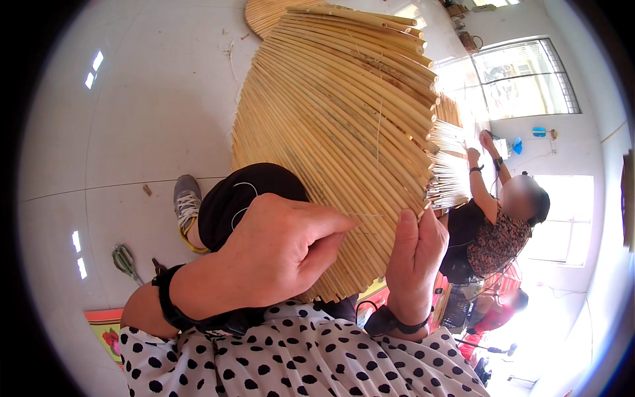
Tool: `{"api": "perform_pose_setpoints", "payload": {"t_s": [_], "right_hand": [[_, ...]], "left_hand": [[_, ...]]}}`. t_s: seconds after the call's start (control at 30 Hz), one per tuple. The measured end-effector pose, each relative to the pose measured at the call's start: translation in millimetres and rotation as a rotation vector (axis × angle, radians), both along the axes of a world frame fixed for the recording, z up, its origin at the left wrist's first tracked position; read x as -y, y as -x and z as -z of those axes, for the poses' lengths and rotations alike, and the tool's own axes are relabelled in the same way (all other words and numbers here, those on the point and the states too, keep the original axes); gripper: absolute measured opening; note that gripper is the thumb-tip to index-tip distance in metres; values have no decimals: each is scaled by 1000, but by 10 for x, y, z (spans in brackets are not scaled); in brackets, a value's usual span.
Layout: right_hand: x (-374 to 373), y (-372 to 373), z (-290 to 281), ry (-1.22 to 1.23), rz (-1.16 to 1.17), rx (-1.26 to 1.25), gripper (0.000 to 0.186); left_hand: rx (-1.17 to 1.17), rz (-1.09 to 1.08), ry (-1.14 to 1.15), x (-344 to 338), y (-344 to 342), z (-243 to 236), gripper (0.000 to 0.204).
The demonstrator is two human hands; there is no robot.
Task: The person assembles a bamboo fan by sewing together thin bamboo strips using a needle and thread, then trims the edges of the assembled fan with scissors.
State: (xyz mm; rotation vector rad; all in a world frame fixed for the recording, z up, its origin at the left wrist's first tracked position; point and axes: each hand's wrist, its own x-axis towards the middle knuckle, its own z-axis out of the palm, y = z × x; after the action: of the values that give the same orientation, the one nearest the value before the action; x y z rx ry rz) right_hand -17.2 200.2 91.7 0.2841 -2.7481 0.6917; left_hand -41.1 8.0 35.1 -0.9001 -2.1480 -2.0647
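Note:
A large fan-shaped mat of pale yellow reeds (pixel 337 126) bound side by side rests against my knee and rises toward the top of the view. My left hand (pixel 278 248) lies on its lower face, fingers curled, pinching a thin fibre strand (pixel 367 214) near the mat's lower edge. My right hand (pixel 415 258) grips the mat's right edge with the fingers wrapped around the reed ends. Both wrists wear black bands.
My grey sneaker (pixel 187 202) rests on the pale tiled floor (pixel 132 132). Green-handled scissors (pixel 124 260) lie on the floor at left. Another person (pixel 493 225) sits at right working a similar reed piece (pixel 446 169). Bright windows (pixel 522 76) sit beyond.

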Motion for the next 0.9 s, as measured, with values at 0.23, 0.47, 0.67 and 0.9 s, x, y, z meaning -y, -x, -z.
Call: {"api": "perform_pose_setpoints", "payload": {"t_s": [0.23, 0.47, 0.67, 0.9], "right_hand": [[1, -2, 4, -35, 5, -6, 11], [-2, -11, -13, -24, 10, 16, 10], [0, -17, -12, -24, 16, 24, 10], [-3, -30, -2, 16, 43, 56, 9]], "left_hand": [[18, 16, 1, 7, 3, -2, 17], [30, 5, 18, -7, 4, -9, 16], [28, 11, -6, -10, 13, -6, 17], [-2, 14, 38, 11, 33, -34, 17]]}}
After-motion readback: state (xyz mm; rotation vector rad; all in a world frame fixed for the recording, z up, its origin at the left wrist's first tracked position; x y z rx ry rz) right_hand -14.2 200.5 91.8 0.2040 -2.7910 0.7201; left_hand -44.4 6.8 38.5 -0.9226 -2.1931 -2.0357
